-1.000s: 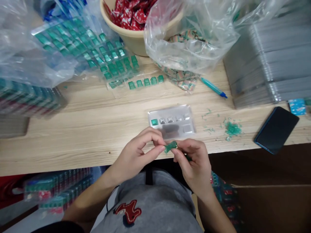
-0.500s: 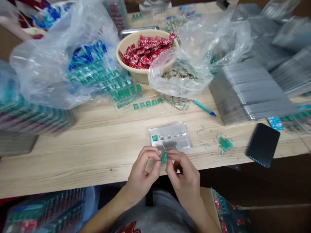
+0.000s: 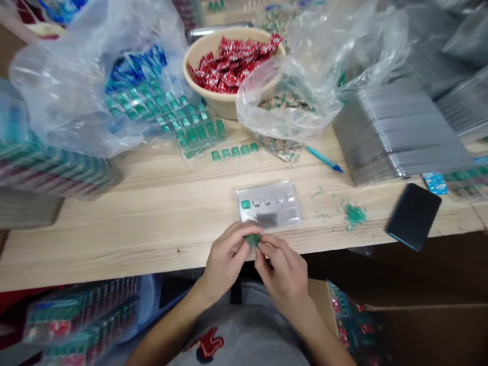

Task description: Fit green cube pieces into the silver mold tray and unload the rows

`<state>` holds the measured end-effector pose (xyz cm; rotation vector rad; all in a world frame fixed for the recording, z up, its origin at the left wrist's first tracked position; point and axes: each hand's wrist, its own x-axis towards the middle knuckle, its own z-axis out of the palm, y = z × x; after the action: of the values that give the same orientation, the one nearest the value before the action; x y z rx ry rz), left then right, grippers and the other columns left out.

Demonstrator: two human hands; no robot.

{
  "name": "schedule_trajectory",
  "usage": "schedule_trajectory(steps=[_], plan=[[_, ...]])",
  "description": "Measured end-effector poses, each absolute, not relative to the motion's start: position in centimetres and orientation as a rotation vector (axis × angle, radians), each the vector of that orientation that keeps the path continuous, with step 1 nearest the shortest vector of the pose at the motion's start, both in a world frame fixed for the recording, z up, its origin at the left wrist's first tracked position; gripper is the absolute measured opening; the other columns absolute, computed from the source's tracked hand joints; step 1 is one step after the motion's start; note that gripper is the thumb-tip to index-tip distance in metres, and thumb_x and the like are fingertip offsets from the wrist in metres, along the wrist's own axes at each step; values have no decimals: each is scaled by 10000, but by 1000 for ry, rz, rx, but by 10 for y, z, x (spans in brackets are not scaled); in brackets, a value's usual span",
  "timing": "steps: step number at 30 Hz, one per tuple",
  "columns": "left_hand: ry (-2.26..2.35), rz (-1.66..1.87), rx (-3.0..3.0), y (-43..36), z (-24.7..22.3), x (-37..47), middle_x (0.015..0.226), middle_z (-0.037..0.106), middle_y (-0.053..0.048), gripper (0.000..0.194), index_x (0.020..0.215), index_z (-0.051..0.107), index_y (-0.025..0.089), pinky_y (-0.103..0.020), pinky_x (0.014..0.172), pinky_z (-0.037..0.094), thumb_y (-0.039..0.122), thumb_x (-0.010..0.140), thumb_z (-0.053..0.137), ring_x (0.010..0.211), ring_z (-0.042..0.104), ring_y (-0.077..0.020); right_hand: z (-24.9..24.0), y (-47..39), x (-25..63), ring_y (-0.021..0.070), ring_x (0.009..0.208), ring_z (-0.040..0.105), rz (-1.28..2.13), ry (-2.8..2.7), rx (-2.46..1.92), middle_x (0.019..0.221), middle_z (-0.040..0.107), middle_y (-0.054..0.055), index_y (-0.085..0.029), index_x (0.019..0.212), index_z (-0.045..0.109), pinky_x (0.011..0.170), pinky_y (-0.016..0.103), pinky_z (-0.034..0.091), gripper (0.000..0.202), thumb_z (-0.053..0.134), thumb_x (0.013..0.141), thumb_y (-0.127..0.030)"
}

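Note:
Between the fingertips of both hands is a small green translucent piece (image 3: 252, 240), just in front of a clear plastic tray (image 3: 284, 216). My left hand (image 3: 225, 259) pinches it from the left; my right hand (image 3: 282, 267) has its fingertips closed on its right side. One green cube (image 3: 245, 204) sits in the leftmost small compartment of the tray, and the compartments beside it hold no cube. A short row of green cubes (image 3: 235, 151) lies behind the tray. To the right is a small heap of green bits (image 3: 354, 214).
A beige bowl (image 3: 224, 104) holds red packets. Plastic bags (image 3: 72, 96) and green cube sheets stand at the left. A blue pen (image 3: 324, 159), stacked clear trays (image 3: 404, 137) and a black phone (image 3: 414, 216) lie right. The table's front edge runs beneath my hands.
The view has shifted, so the table items appear higher. My hands have drawn slightly closer together around the green piece, which has turned a little between the fingertips.

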<state>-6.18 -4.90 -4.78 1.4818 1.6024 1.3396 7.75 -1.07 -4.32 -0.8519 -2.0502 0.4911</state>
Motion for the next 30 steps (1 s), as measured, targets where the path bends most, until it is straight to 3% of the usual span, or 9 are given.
schedule_trajectory(steps=[5, 8, 10, 13, 15, 19, 23, 27, 30], plan=[[1550, 1313, 1531, -47, -39, -69, 1003, 614, -21, 411, 1092, 675, 275, -232, 787, 524, -14, 854, 504, 936, 612, -127, -31, 2, 86, 74, 582, 576, 1289, -1793, -1028, 887, 709, 4, -226, 1048, 650, 546, 193, 500, 196, 614, 863, -173], [1505, 1367, 1457, -47, -37, -68, 1038, 632, -18, 412, 1152, 615, 272, -237, 836, 518, 0, 851, 545, 956, 608, -123, -30, 8, 85, 74, 571, 546, 1463, -1744, -1002, 889, 707, 3, -253, 1057, 693, 540, 209, 484, 231, 654, 836, -203], [1503, 1406, 1371, -47, -36, -67, 1012, 636, -6, 369, 1127, 601, 267, -218, 811, 520, 20, 854, 566, 917, 619, -113, -32, 10, 84, 66, 521, 512, 1531, -1654, -1028, 762, 677, -20, -260, 1028, 716, 504, 202, 456, 221, 667, 820, -204], [1495, 1387, 1309, -49, -37, -68, 958, 632, 9, 285, 1064, 594, 248, -187, 773, 516, 39, 872, 567, 886, 630, -101, -36, 11, 83, 53, 425, 442, 1662, -1497, -1068, 525, 518, -77, -248, 985, 731, 437, 183, 400, 207, 695, 786, -207], [1549, 1369, 1321, -51, -39, -69, 934, 627, 13, 235, 1028, 576, 235, -183, 753, 508, 48, 890, 549, 867, 627, -99, -40, 11, 82, 49, 399, 421, 1735, -1460, -1077, 484, 466, -88, -234, 939, 737, 414, 178, 376, 167, 698, 778, -209], [1812, 1313, 1611, -57, -49, -69, 922, 600, -8, 199, 982, 548, 209, -235, 761, 484, 34, 909, 489, 851, 574, -126, -48, 14, 78, 49, 415, 421, 1713, -1552, -1081, 510, 517, -75, -222, 893, 730, 412, 173, 367, 115, 681, 790, -204], [2030, 1233, 1821, -58, -59, -73, 915, 570, -30, 222, 983, 526, 203, -273, 730, 470, 9, 904, 451, 832, 537, -153, -48, 21, 72, 73, 534, 528, 1576, -1822, -1027, 743, 684, -9, -224, 920, 722, 497, 203, 453, 118, 668, 816, -212], [2126, 1353, 1579, -56, -64, -91, 926, 559, -23, 208, 975, 518, 218, -296, 783, 467, 34, 914, 444, 875, 552, -156, -46, 38, 74, 83, 567, 559, 1474, -1956, -984, 815, 711, -4, -239, 909, 715, 508, 210, 470, 94, 652, 838, -229], [2038, 1404, 1395, -55, -65, -104, 910, 572, -9, 168, 970, 531, 216, -275, 802, 465, 63, 920, 480, 883, 569, -143, -50, 59, 75, 72, 524, 514, 1190, -2042, -1050, 847, 717, -8, -242, 949, 705, 518, 219, 471, 125, 662, 835, -212]])
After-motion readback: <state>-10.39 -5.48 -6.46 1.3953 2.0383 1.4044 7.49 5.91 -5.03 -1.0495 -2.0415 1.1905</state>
